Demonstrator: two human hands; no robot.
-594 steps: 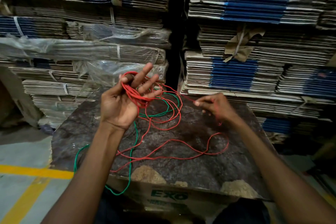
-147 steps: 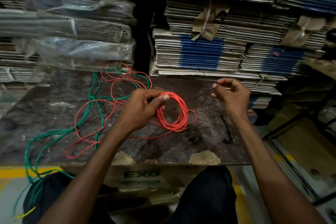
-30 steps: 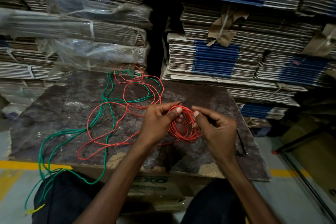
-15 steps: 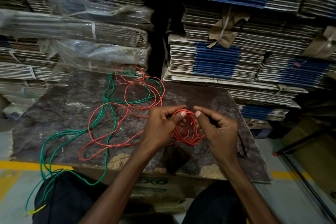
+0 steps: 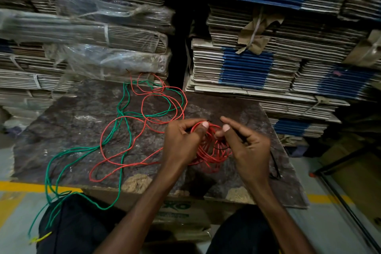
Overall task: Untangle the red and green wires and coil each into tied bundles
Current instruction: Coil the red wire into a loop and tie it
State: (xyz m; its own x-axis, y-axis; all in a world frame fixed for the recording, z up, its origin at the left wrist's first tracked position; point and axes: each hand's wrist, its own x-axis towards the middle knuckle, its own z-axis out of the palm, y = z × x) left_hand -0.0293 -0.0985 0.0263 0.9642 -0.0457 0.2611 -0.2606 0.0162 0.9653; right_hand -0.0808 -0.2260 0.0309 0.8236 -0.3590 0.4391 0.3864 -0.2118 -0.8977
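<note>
Stacks of flattened cardboard point(image 5: 257, 64) fill the background, some with blue edges, the left ones wrapped in clear plastic. In front of them, a dark mottled counter point(image 5: 68, 130) resting on a printed carton point(image 5: 175, 210); chipped pale patches along its near edge.

Loose red wire point(image 5: 115, 161) sprawls in wide loops from the far edge toward the near-left part of the counter, crossing and tangled with the green wire point(image 5: 123, 107). Green wire runs from the far middle, over the near-left edge and down across a dark trouser leg point(image 5: 78, 225).

Near the right side of the counter, a red coil point(image 5: 214, 150) held up between both hands. Left hand point(image 5: 183, 142): fingers curled round the coil's left side, thumb pressed on top. Right hand point(image 5: 247, 146): fingers curled, thumb and forefinger pinching a thin black tie point(image 5: 221, 148) that crosses the coil. Another black strand point(image 5: 275, 166) lies near the right edge, just beside the right wrist.
</note>
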